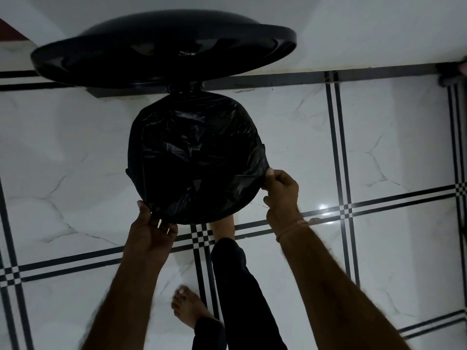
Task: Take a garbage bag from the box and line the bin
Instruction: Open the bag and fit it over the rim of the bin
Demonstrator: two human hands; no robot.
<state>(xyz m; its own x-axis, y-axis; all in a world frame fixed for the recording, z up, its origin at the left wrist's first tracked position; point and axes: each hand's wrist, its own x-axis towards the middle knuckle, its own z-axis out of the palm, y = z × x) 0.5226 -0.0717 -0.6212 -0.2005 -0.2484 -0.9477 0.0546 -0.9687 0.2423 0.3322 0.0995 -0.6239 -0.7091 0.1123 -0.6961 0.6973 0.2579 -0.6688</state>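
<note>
Bin [132, 170] is seen from above on the tiled floor [379, 152], lid [161, 49] swung up at 12 o'clock; one foot appears to be under the bin's near edge, probably on a pedal, though that is hidden. Garbage bag [197, 152] is already spread across the bin mouth and folded over the rim on most of the circle. The box is not in view.

Left hand [151, 231] is closed on the bag edge at roughly 7 o'clock of the rim, film pinched between thumb and fingers. Right hand [280, 190] is clamped on the edge at about 4 o'clock, thumb on top, fingers beneath.

Handling, as judged: film is thin, light and limp, with no stiffness of its own, so shape is held only by the rim. It looks slick and crinkled; a stretched edge could tear or slip back if pulled hard at a single point. Best taken at the hem with a flat pinch, tension shared between both hands, and worked round the rim in short steps. Centre is sagging and should be pushed down so trapped air is released.

Stage is judged late: cuff nearly seated, near arc between 4 and 7 o'clock not yet confirmed.
</note>
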